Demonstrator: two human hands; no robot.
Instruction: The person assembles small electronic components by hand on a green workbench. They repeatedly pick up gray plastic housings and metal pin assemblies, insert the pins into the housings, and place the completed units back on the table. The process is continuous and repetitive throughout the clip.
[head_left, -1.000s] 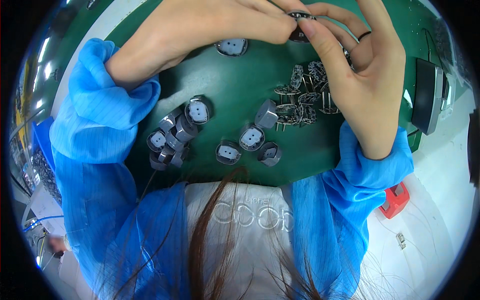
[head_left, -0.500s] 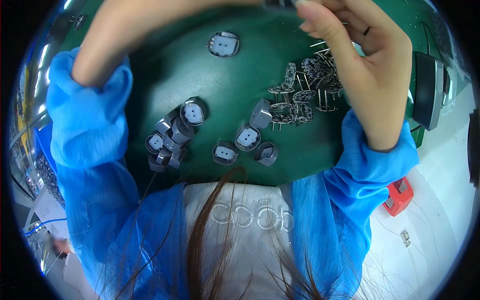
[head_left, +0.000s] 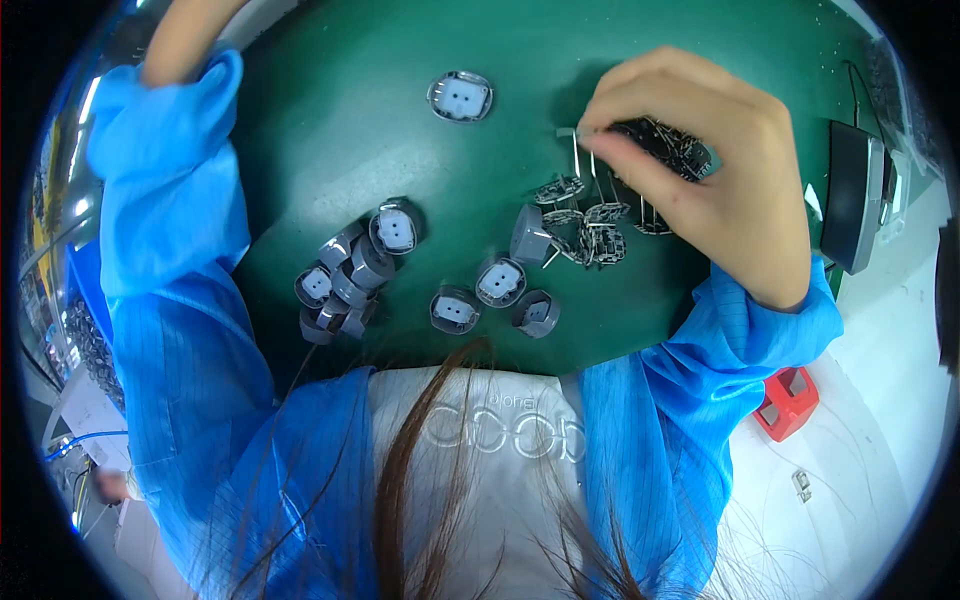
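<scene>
My right hand (head_left: 715,150) is over the pile at the right, thumb and forefinger pinched on a small part with long metal pins (head_left: 576,152); most of the part is hidden by my fingers. Beneath and beside the hand lie several circuit boards with metal pins (head_left: 603,243), partly covered by it. My left forearm (head_left: 185,45) reaches out past the top left edge, so the left hand itself is not seen. A lone grey round housing with a pale inner plate (head_left: 462,97) lies at the far middle.
Several grey housings (head_left: 371,262) are heaped at the left of the green table mat (head_left: 330,130). More grey housings (head_left: 500,282) sit near the front middle. A dark flat device (head_left: 850,195) stands at the right edge. Below it is a red plastic holder (head_left: 787,404).
My right hand has come down and nearer, from the far edge to the circuit board pile, and now pinches a pinned part. My left arm has swung outward to the far left.
</scene>
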